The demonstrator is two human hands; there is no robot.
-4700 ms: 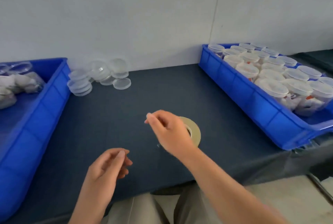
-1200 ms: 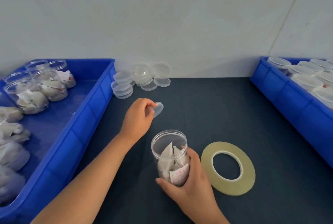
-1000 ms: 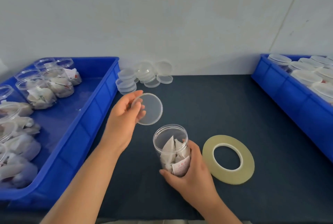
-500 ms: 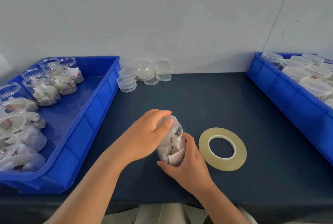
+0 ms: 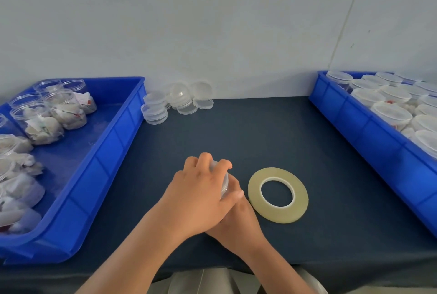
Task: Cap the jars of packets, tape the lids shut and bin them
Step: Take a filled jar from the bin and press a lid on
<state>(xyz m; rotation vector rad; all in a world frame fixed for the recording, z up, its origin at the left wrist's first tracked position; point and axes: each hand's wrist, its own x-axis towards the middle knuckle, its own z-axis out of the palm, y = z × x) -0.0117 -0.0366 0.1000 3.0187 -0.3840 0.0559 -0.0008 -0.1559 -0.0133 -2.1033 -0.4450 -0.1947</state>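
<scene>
Two hands on one jar (image 5: pixel 224 183), centre frame. Our left hand (image 5: pixel 201 196) is cupped over the lid, pressing; our right hand (image 5: pixel 236 220) wraps the body below. If the lid seats crooked, we judge it pops off, or the jar tips toward the tape (image 5: pixel 278 195).

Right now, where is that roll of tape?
In the head view, the roll of tape lies flat on the dark table, just right of the two hands, with the blue bin of capped jars farther right.
</scene>
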